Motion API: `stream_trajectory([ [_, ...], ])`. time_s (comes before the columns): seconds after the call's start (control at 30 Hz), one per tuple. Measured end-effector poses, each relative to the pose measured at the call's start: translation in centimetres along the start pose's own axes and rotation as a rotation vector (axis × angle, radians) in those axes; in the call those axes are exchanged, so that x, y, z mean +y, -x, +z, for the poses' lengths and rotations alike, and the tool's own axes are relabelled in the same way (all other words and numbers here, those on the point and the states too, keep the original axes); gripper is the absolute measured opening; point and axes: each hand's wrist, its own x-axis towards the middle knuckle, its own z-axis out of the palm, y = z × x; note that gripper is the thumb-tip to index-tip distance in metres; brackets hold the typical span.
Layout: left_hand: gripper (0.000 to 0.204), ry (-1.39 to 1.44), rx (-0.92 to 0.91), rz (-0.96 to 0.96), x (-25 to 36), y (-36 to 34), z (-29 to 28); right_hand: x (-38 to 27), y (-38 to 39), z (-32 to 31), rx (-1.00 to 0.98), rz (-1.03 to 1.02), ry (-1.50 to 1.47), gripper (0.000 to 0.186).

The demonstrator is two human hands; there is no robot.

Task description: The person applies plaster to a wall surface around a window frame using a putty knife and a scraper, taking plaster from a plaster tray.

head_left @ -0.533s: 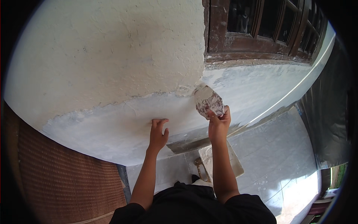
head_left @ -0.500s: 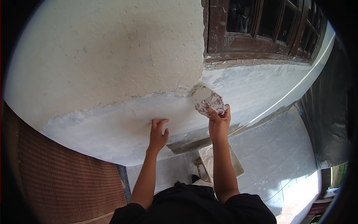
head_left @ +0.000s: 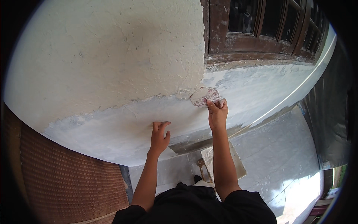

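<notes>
My right hand [head_left: 217, 114] pinches the near edge of a flat, roughly rounded scraper plate [head_left: 204, 96], smeared with white paste and showing reddish-brown patches. Its far edge lies at the wall, just below the window's lower left corner, where a whiter coat meets the older cream surface. My left hand [head_left: 160, 138] holds nothing; its fingers are apart and the fingertips touch the white part of the wall [head_left: 123, 127].
A brown wooden window [head_left: 261, 48] sits at upper right. Below my right forearm, a whitish tray [head_left: 236, 164] stands above the grey tiled floor [head_left: 268, 160]. At lower left is a brown woven panel [head_left: 67, 168]; a dark sheet [head_left: 324, 100] hangs on the right.
My right hand has moved slightly up and left, and the scraper plate has tilted flatter, so less of its face shows. My left hand has stayed nearly in place.
</notes>
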Motion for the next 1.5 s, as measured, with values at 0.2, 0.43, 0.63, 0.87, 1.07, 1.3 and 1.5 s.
stream_trajectory([
  [0.2,0.041,-0.001,0.033,0.005,0.3,0.0,0.2,-0.5,0.0,-0.1,0.026,-0.032,0.155,0.045],
  [0.43,0.042,-0.043,0.055,0.031,0.2,0.0,0.6,-0.9,0.7,-1.7,0.03,-0.065,0.307,0.048],
  [0.63,0.041,-0.012,0.049,0.028,0.0,0.0,0.8,-4.2,3.4,-1.6,0.015,-0.116,0.446,0.048],
  [0.87,0.041,-0.001,0.087,0.031,0.2,-0.1,0.7,-9.8,3.8,6.5,-0.291,-0.361,0.882,0.036],
  [1.07,0.04,0.018,0.095,0.02,0.1,0.1,0.6,-11.9,1.6,12.5,-0.71,-0.648,1.269,0.03],
  [1.3,0.039,0.044,0.092,-0.013,0.0,0.2,1.1,-11.4,-0.3,14.0,-0.827,-0.692,1.417,0.034],
  [1.5,0.038,0.042,0.126,-0.015,0.2,0.2,0.8,-11.9,0.5,15.0,-0.83,-0.727,1.369,0.033],
])
